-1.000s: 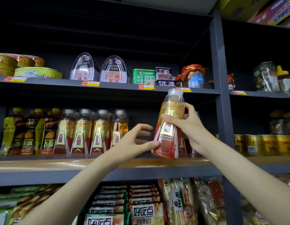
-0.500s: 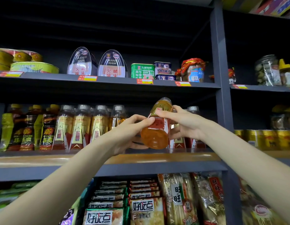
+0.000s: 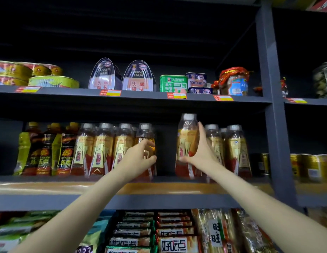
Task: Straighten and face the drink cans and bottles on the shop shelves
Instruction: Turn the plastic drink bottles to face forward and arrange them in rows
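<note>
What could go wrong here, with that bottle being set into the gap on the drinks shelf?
1. The right hand holds the bottle from one side near the shelf front; if released off balance, it might tip forward and fall.
2. It stands close to the neighbouring bottles on its right; a nudge could knock them askew.
3. The left hand reaches at another bottle in the row; a careless push could topple it.
</note>
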{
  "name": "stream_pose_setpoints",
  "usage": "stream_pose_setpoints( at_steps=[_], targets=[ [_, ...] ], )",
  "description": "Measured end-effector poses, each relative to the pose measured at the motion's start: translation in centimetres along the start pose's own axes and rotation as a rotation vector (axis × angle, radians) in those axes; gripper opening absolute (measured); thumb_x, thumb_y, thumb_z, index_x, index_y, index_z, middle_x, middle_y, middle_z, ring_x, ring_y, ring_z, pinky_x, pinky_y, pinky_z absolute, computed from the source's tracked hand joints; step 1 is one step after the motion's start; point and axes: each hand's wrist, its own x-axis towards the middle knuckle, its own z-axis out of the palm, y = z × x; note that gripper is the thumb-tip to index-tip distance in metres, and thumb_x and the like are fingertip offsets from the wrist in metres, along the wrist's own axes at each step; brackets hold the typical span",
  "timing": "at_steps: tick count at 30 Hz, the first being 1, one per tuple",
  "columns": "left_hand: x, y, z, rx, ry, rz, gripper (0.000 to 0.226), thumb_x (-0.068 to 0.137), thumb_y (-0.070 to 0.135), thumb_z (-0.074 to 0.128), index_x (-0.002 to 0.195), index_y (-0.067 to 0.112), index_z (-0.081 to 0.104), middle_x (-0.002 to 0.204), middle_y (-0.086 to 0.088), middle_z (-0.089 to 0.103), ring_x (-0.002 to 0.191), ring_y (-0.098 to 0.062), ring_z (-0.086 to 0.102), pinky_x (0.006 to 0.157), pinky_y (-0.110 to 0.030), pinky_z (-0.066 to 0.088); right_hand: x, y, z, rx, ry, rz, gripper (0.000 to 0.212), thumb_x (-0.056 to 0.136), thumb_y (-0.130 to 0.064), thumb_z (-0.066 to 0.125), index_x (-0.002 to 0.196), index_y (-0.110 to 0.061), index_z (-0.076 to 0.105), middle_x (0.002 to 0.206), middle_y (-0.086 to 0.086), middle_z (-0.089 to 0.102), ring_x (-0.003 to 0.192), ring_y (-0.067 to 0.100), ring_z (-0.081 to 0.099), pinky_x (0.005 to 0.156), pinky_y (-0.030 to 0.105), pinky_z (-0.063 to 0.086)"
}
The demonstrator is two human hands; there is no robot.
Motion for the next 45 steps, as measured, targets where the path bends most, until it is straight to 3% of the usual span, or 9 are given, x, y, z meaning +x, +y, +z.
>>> stream_pose_setpoints(
  at_steps=[7, 13, 15, 20, 24, 32, 37, 40, 45],
  targets=[
    [2.0, -2.1, 0.0, 0.241, 0.106, 0.037, 0.042, 0.091, 0.019, 0.055, 0.131, 0.019, 0.042, 0.130, -0.006, 0.047, 0.112, -0.022, 0.049, 0.091, -0.025, 0.041, 2.5, 1.2, -0.7, -0.285, -0.269, 0.113, 0.130, 0.070, -0.028, 0.083, 0.148, -0.025, -0.021, 0.154, 0.014, 0.026, 0.134, 0.029, 0.039, 0.105, 0.037, 0.036],
    [3.9, -3.9, 1.6, 0.449, 0.106, -0.002, 0.071, 0.087, 0.029, 0.060, 0.145, 0.029, 0.019, 0.155, -0.006, 0.004, 0.142, -0.033, 0.006, 0.112, -0.042, 0.023, 3.0, -0.2, -1.9, -0.529, -0.263, -0.112, 0.132, 0.070, -0.018, 0.083, 0.140, -0.048, -0.025, 0.158, 0.010, -0.014, 0.105, 0.022, 0.061, 0.077, 0.023, 0.052],
    [4.0, -4.5, 2.2, 0.489, 0.068, 0.006, 0.079, 0.086, 0.026, 0.063, 0.147, 0.033, 0.012, 0.156, -0.006, -0.007, 0.143, -0.033, -0.002, 0.114, -0.043, 0.019, 3.4, -0.1, -1.6, -0.567, -0.304, -0.103, 0.129, 0.070, -0.016, 0.082, 0.143, -0.047, -0.020, 0.157, 0.009, -0.017, 0.106, 0.023, 0.061, 0.080, 0.025, 0.053],
    [4.1, -5.2, 2.5, 0.603, 0.059, 0.026, 0.080, 0.087, 0.023, 0.062, 0.148, 0.032, 0.011, 0.156, -0.006, -0.009, 0.142, -0.034, -0.001, 0.114, -0.043, 0.018, 4.6, 0.4, -0.9, -0.620, -0.305, -0.059, 0.117, 0.069, -0.014, 0.083, 0.150, -0.033, 0.000, 0.158, 0.013, -0.005, 0.134, 0.033, 0.039, 0.100, 0.035, 0.042],
    [4.1, -5.4, 2.7, 0.607, 0.090, 0.042, 0.078, 0.087, 0.015, 0.059, 0.148, 0.032, 0.013, 0.156, -0.006, -0.008, 0.142, -0.035, 0.001, 0.112, -0.040, 0.025, 5.8, 1.2, 0.7, -0.678, -0.276, -0.016, 0.117, 0.072, -0.009, 0.079, 0.151, -0.029, -0.005, 0.158, 0.014, -0.010, 0.135, 0.035, 0.037, 0.097, 0.036, 0.045],
    [3.8, -5.2, 2.7, 0.701, 0.104, -0.017, 0.075, 0.088, 0.023, 0.059, 0.147, 0.036, 0.014, 0.157, -0.003, -0.006, 0.142, -0.033, -0.003, 0.113, -0.053, 0.009, 7.2, 2.1, 2.5, -0.750, -0.291, 0.020, 0.114, 0.076, -0.003, 0.075, 0.151, -0.026, -0.008, 0.156, 0.020, -0.016, 0.128, 0.036, 0.044, 0.093, 0.036, 0.048],
    [3.9, -5.0, 2.6, 0.715, 0.093, -0.032, 0.073, 0.088, 0.027, 0.059, 0.146, 0.036, 0.015, 0.157, -0.002, -0.004, 0.143, -0.032, -0.002, 0.113, -0.054, 0.011, 5.8, 2.3, 3.0, -1.031, -0.158, -0.217, 0.089, 0.086, -0.007, 0.065, 0.150, -0.012, 0.004, 0.154, 0.022, -0.012, 0.142, 0.045, 0.001, 0.114, 0.045, 0.022],
    [3.9, -4.6, 2.1, 0.696, 0.151, -0.023, 0.063, 0.090, 0.030, 0.054, 0.145, 0.033, 0.023, 0.156, -0.003, 0.010, 0.142, -0.029, 0.008, 0.113, -0.050, 0.016, 5.1, 2.0, 3.2, -0.888, -0.176, -0.330, 0.084, 0.087, -0.020, 0.066, 0.150, -0.015, 0.011, 0.156, 0.017, -0.006, 0.144, 0.040, -0.003, 0.116, 0.046, 0.014],
    [3.6, -4.0, -0.9, 0.672, 0.437, -0.053, 0.048, 0.093, 0.030, 0.048, 0.139, 0.024, 0.037, 0.147, -0.003, 0.033, 0.136, -0.026, 0.026, 0.110, -0.043, 0.022, 5.2, -1.4, 5.4, -0.210, -0.333, -0.184, 0.102, 0.078, -0.034, 0.075, 0.151, -0.028, 0.003, 0.158, 0.012, 0.008, 0.144, 0.030, 0.017, 0.113, 0.043, 0.023]
  ],
)
